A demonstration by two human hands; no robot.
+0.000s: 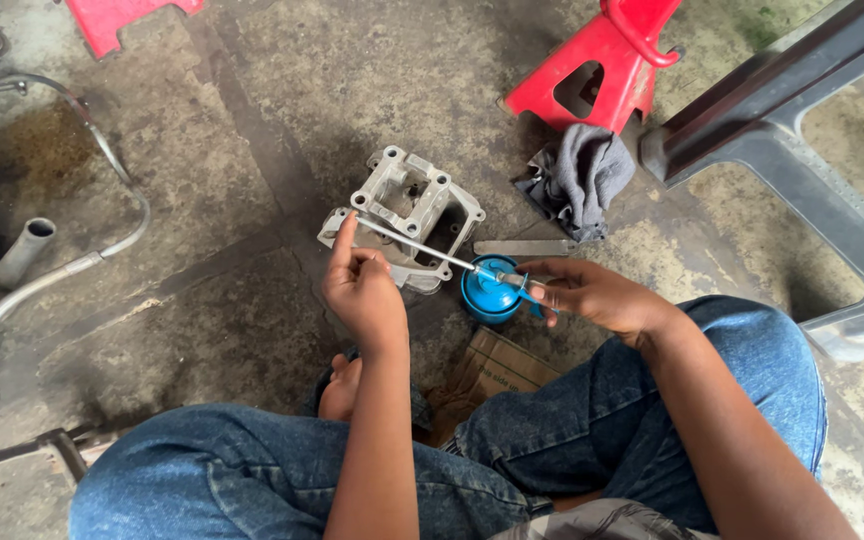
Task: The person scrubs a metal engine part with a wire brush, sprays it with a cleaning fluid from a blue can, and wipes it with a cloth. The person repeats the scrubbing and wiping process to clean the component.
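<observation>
Knees crossed on the floor [202, 200], we steady a thin rod [422, 247] over the casting [407, 215]: left hand [362, 290] pinches its tip, right hand [597, 295] closed on the blue handle [512, 282]. Next it seems to need careful aiming into a hole.

Floor [252, 110]: bare concrete, grey, stained with oil and one brown patch at the left. Lying on it were a cast aluminium engine part [407, 215], a round blue tin [490, 292] just beside it, a flat metal bar [524, 247], a crumpled grey rag [580, 178] against a red jack stand [592, 78], a flattened cardboard box [497, 368], a bent chrome exhaust pipe [52, 270] and a short metal tube [24, 250].
</observation>
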